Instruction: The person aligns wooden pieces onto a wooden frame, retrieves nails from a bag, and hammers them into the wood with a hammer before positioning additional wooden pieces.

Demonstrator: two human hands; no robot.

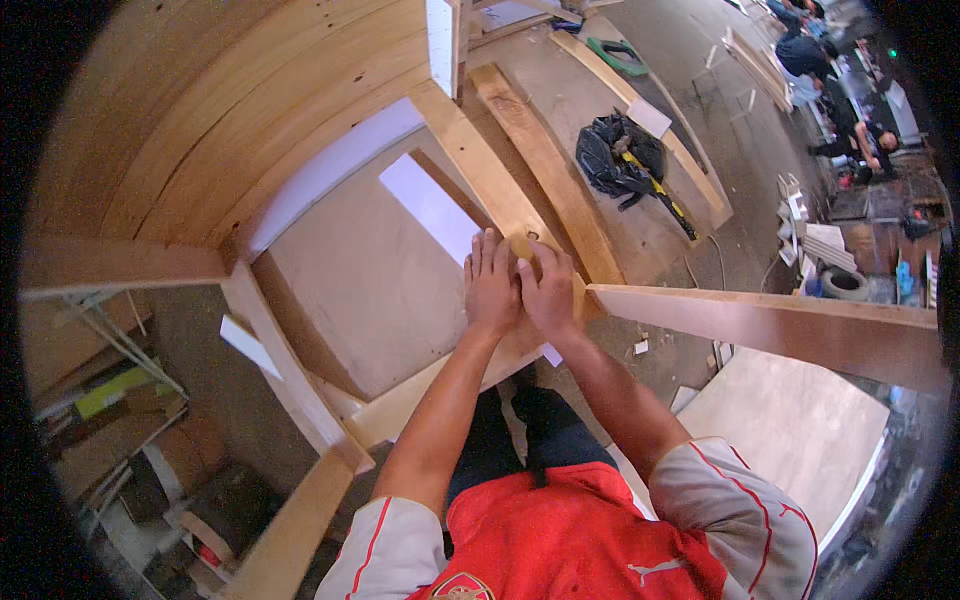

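Both hands rest near the near right corner of a wooden frame, on its pale wooden rail. The left hand lies fairly flat, its fingers stretched forward and close together. The right hand sits just beside it, fingers slightly bent. A small tan piece shows between the two hands, beside the right fingertips; whether the right hand pinches it or only presses on it, I cannot tell. The rail stretches away from the hands, up and to the left. A white strip lies inside the frame, its near end just by the left fingertips. Right of the rail lies a brown board, and farther right a black plastic bag. A wooden leg extends rightward from near the right hand.
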